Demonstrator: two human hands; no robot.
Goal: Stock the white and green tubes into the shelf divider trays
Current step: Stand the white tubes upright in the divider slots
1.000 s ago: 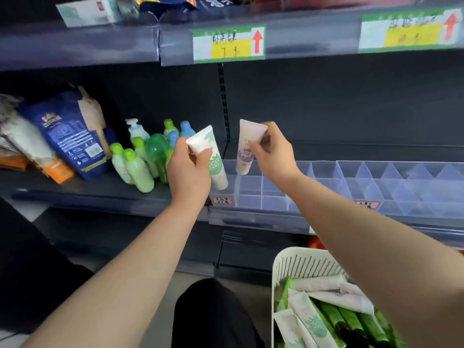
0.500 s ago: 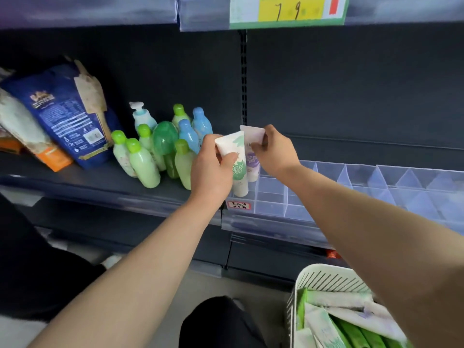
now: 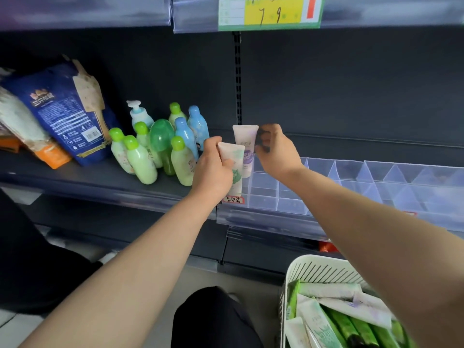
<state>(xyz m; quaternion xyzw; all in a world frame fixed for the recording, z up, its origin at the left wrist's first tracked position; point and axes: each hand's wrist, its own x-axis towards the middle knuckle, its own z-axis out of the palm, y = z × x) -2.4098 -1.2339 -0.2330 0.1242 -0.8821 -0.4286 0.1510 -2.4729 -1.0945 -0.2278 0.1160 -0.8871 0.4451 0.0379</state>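
The left hand holds a green tube upright, cap down, its fingers pinching the tube's upper body. The tube's lower end sits at the front left corner of the clear tray on the shelf; whether it rests inside a compartment I cannot tell. Just behind it stands a purple tube, also cap down, in the tray's left end. The right hand is at that tube's right edge, its fingers curled close together; they are blurred, and I cannot tell whether they grip it. Left of the tray stands a cluster of bottles, with a blue bag beyond. Bottom right, a white basket holds more tubes.
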